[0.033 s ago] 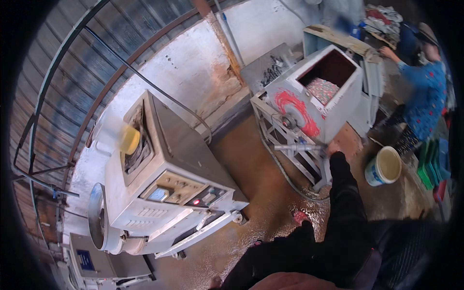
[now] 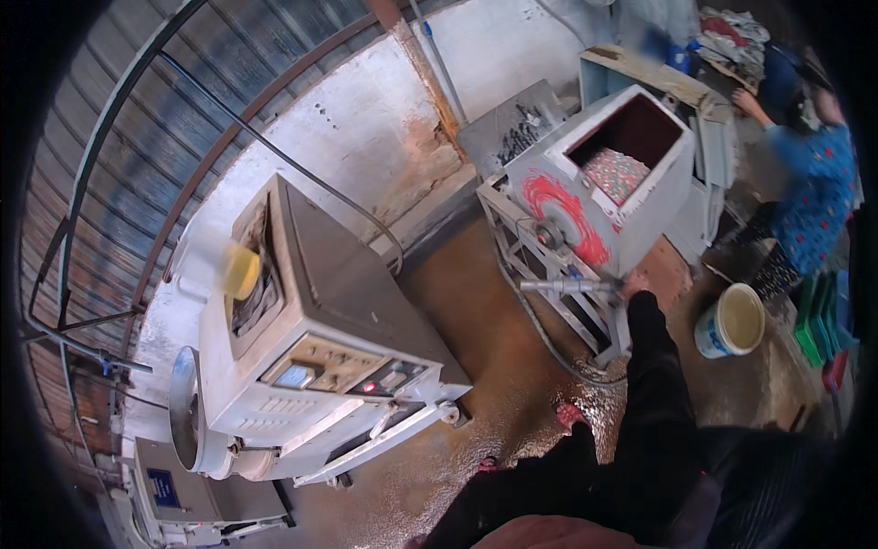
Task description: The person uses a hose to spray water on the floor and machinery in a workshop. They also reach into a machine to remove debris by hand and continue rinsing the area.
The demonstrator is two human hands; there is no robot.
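Observation:
My right arm (image 2: 651, 366), in a dark sleeve, reaches forward. My right hand (image 2: 633, 285) is closed around the right end of a metal bar (image 2: 572, 285) on the frame below a box-shaped drum (image 2: 631, 224). Small, mixed-colour pieces (image 2: 616, 174) fill part of the drum through its open top. Its end plate carries red swirled paint (image 2: 558, 206) around a central hub (image 2: 551, 235). My left hand is out of view.
A beige machine cabinet (image 2: 366, 265) with a lit control panel stands left, a yellow-bottomed container (image 2: 240, 272) over its top opening. Right are a white bucket (image 2: 736, 320), green crates (image 2: 809, 320) and a person in blue patterned clothing (image 2: 814, 197). The brown floor (image 2: 485, 311) looks wet.
The view has shifted slightly. My left hand, which showed at the bottom edge, has dropped out of view. My right hand stays at the bar. The person at right has leaned slightly.

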